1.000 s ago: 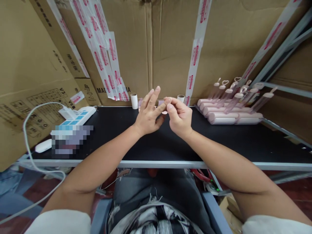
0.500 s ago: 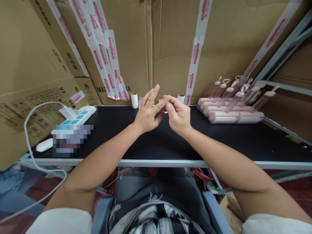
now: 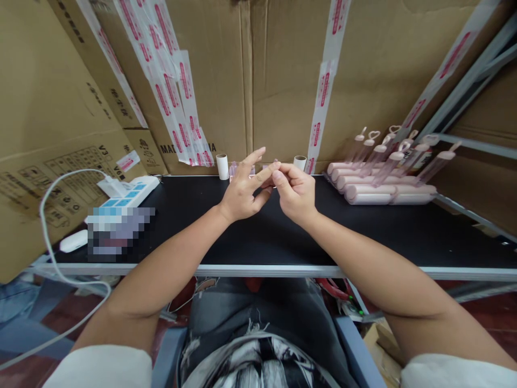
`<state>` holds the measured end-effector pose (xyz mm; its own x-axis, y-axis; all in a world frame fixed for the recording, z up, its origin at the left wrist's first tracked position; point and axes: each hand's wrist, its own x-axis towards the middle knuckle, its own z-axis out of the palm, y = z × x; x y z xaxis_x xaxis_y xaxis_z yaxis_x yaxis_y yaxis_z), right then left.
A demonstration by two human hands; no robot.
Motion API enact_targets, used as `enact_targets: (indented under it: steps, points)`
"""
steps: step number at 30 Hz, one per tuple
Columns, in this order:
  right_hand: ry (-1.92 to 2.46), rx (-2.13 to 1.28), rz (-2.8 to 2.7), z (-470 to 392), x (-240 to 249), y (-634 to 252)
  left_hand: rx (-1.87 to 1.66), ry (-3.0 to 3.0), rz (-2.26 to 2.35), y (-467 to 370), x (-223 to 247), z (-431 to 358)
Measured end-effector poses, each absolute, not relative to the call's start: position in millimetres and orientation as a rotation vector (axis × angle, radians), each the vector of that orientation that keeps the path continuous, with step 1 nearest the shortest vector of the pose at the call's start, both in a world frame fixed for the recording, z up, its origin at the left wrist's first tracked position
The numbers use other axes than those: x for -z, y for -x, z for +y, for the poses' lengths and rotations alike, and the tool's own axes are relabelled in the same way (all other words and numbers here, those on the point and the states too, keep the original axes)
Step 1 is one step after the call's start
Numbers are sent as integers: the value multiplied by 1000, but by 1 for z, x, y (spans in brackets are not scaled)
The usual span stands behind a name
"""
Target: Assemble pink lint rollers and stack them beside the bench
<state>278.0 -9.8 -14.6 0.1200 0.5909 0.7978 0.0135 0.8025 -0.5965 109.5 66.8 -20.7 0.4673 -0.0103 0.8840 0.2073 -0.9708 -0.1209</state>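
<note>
In front of me, over the middle of the black table, both hands meet at their fingertips. My left hand [image 3: 245, 188] points its index finger and thumb toward the right hand, while its other fingers stretch up and apart. My right hand [image 3: 298, 191] is closed in a pinch, thumb against index finger, at the tip of the left index finger. A small pale edge shows between the hands; the fingers hide most of it, and I cannot tell its kind. Behind them is a clear purplish piece [image 3: 233, 170], partly covered by my left hand.
Two white tubes [image 3: 222, 167] stand at the back by the cardboard wall [image 3: 283, 81]. On the right lie pale pink cylinders [image 3: 369, 194] with clear, loop-topped tubes leaning over them. A white power strip [image 3: 139, 188] with a cable sits on the left of the black table [image 3: 258, 242].
My left hand's raised fingers have shifted slightly down and right. The right hand keeps its pinch and has dropped a little. The pale edge between the hands shows less.
</note>
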Motion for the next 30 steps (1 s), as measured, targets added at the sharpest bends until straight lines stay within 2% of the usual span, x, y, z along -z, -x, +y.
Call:
enact_targets:
  steps: [17,22,30]
  points:
    - [489,-813,-1446,-11,10,-285,1534,2475,69,-112,12,59]
    - [462,-830,-1482,-7,13,-286,1464,2616,138,-121,20,53]
    - [340,-727,-1667,-15,9,-286,1591,2628,182,-121,16,42]
